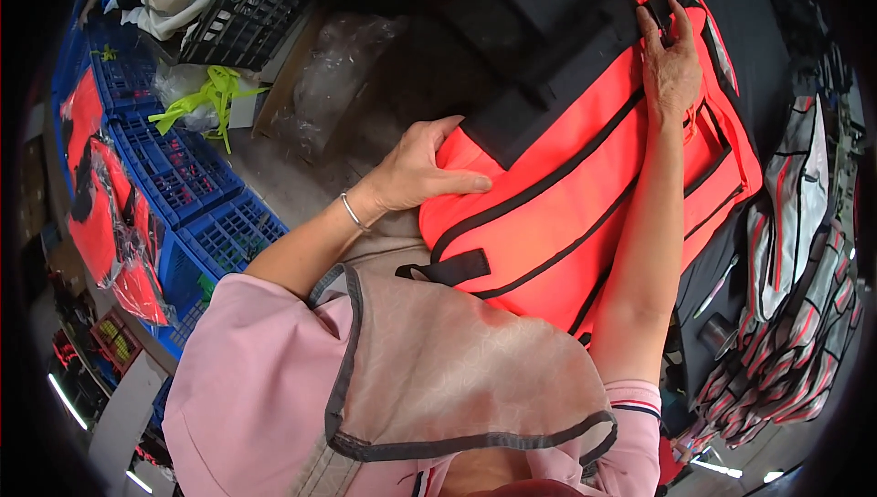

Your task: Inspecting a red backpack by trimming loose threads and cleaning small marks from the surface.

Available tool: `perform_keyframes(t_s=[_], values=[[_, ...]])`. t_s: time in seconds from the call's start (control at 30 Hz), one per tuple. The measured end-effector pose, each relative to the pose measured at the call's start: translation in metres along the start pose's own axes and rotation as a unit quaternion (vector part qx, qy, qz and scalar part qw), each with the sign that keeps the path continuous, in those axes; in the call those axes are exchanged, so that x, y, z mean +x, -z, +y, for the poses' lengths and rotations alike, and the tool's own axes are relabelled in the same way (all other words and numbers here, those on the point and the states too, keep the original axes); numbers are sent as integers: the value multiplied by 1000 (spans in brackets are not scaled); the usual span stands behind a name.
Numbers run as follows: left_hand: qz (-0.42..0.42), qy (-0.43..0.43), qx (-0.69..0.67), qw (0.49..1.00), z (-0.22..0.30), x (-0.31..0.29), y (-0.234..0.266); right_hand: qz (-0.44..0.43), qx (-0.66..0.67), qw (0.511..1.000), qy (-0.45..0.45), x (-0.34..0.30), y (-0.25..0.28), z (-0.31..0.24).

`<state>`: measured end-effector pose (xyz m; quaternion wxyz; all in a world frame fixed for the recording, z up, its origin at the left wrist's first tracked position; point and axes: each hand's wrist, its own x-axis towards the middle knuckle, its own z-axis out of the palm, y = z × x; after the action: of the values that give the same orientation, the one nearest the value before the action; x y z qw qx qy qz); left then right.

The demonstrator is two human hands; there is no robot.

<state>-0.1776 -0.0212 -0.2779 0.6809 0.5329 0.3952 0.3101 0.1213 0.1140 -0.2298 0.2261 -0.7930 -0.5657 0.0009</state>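
Observation:
A bright coral bag (585,159) with black piping, a black panel along its far left side and a short black webbing tab lies slanted before me. My left hand (420,168) grips its left edge, thumb on top and the other fingers partly hidden behind the fabric. At the far end, my right hand (671,72) holds the bag by its black-lined top edge, two fingers showing astride dark material. My right forearm crosses over the bag's face. Along its right side, a long black-edged pocket opening gapes a little. A grey-brown apron (466,360) with dark edging covers my front.
On the left, blue plastic crates (174,163) stand beside plastic-wrapped coral pieces (100,195). A black crate (247,8), neon-yellow strips (215,100) and clear plastic film (338,68) lie beyond. Grey bag pieces with coral trim (795,333) pile up at right, near a pen (717,287).

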Motion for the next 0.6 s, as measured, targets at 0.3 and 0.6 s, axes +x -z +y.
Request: perform_keyframes(t_s=[0.3, 0.6], values=[[95, -58, 235, 966, 19, -9, -17, -15, 28, 999, -6, 1, -3, 8], [107, -170, 277, 940, 70, 32, -4, 63, 102, 993, 3, -7, -8, 13]])
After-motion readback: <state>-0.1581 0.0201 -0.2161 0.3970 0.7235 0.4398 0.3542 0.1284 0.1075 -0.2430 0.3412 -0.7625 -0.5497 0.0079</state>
